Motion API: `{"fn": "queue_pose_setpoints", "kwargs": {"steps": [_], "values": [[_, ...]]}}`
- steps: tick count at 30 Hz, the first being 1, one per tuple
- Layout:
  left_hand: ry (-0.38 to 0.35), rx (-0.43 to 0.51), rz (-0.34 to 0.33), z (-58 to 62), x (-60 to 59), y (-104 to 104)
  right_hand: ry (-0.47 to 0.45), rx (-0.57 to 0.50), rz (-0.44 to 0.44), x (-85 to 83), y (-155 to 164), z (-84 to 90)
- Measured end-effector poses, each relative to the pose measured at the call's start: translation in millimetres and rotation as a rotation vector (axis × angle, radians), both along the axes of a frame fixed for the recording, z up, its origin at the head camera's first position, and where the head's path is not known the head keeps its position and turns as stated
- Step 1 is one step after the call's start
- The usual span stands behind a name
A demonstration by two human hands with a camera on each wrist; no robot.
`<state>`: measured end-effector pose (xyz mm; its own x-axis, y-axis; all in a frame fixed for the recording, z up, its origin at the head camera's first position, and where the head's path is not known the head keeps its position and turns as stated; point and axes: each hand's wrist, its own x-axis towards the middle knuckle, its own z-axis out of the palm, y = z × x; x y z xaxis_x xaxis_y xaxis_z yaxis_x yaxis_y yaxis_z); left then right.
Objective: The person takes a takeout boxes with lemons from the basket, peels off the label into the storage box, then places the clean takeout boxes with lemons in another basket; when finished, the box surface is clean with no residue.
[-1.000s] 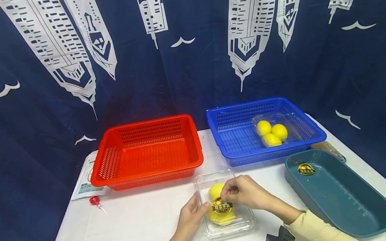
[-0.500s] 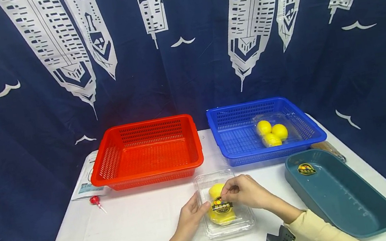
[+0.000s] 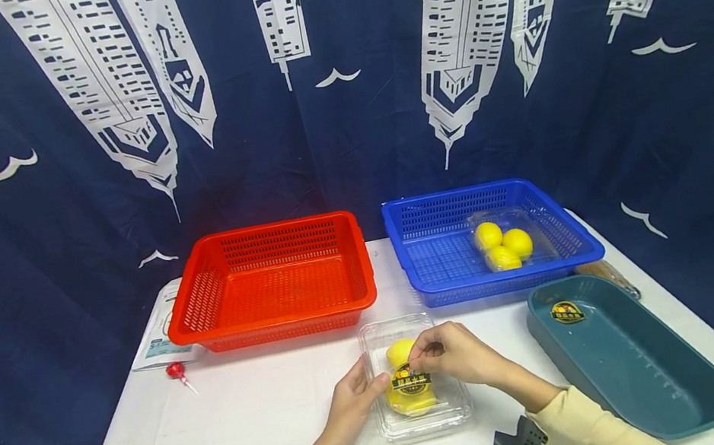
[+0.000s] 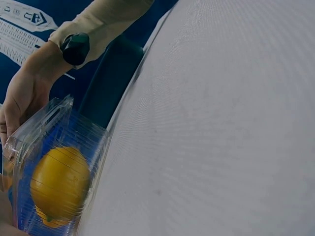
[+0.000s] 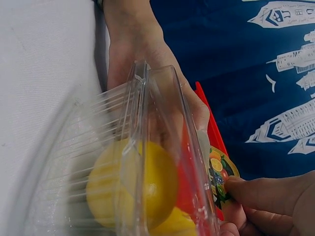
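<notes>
A clear plastic clamshell box [image 3: 453, 400] with yellow lemons [image 4: 60, 184] inside lies on the white table in the head view. My left hand [image 3: 352, 408] grips its left side, thumb on the lid and fingers at the side wall. From the right, my right hand [image 3: 456, 355] pinches the upper edge of a round black-and-gold fruit sticker [image 3: 411, 381] between thumb and fingers. That sticker lies over the top of the box; how much of it is stuck down I cannot tell. In the right wrist view the thumb covers part of the sticker [image 5: 216, 169].
Behind stand a red basket [image 3: 276, 330] and a blue basket [image 3: 440, 291] holding another clear box of three lemons [image 3: 516, 244]. A teal tray [image 3: 648, 363] with a similar sticker [image 3: 567, 312] is at right. A lollipop [image 3: 175, 370] and a packet [image 3: 163, 340] lie at left.
</notes>
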<state>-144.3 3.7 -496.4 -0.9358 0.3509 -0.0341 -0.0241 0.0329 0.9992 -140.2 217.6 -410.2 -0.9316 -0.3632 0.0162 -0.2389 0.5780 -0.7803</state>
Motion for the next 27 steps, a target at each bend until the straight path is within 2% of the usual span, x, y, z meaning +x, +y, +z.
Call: {"fn": "queue_pose_setpoints", "kwargs": {"steps": [8,27], "values": [[-0.012,0.011,-0.002,-2.1,-1.8,-0.6,-0.016,-0.044,0.007,-0.3,0.5,1.3],[0.012,0.019,-0.016,-0.7,-0.5,0.0,-0.04,-0.081,0.016,0.6,2.1,2.3]]}}
